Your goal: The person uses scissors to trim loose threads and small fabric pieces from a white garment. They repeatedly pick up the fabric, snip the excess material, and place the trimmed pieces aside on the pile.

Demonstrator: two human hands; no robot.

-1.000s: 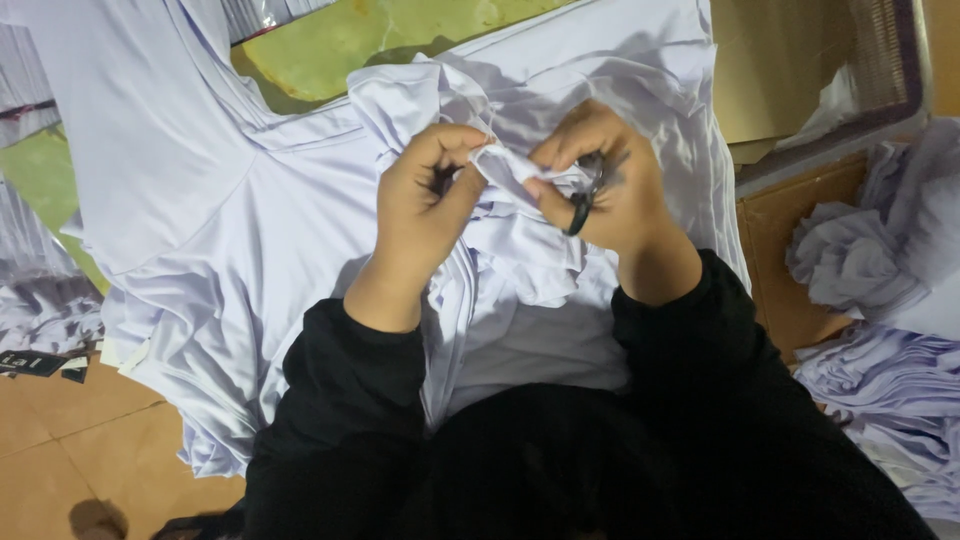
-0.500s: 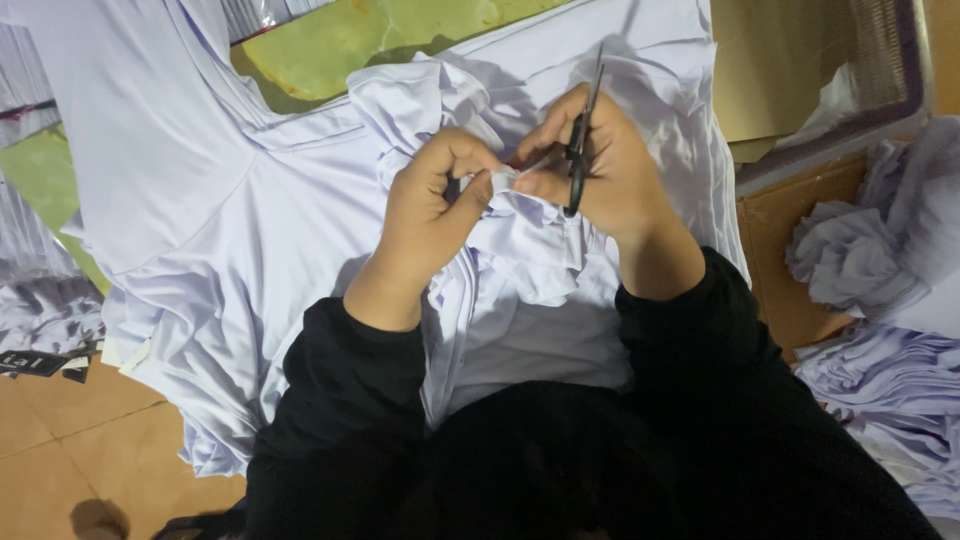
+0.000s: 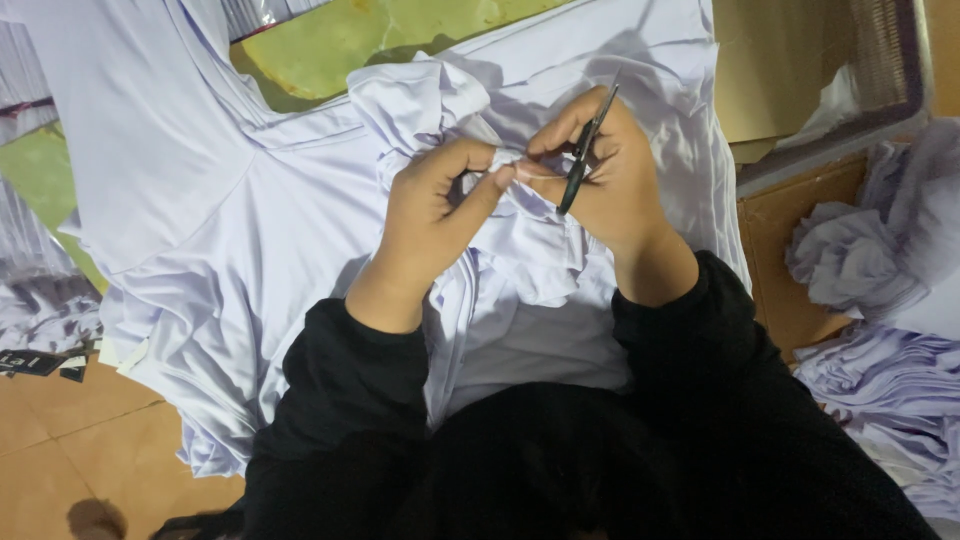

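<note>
Garment (image 3: 300, 230), frame centre: soft, light, limp. Left hand (image 3: 435, 215) pinches bunched seam; right hand (image 3: 610, 175) grips snips (image 3: 583, 155). Hold close beside cut.

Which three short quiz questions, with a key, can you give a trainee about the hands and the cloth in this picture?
1. True or false: the right hand holds a small dark cutting tool.
2. What does the left hand pinch? A) a cardboard box B) a fold of the pale lilac garment C) a black sleeve
3. Fill in: the crumpled pile of pale cloth lies at the ____ side of the picture.

Key: 1 true; 2 B; 3 right.
</note>
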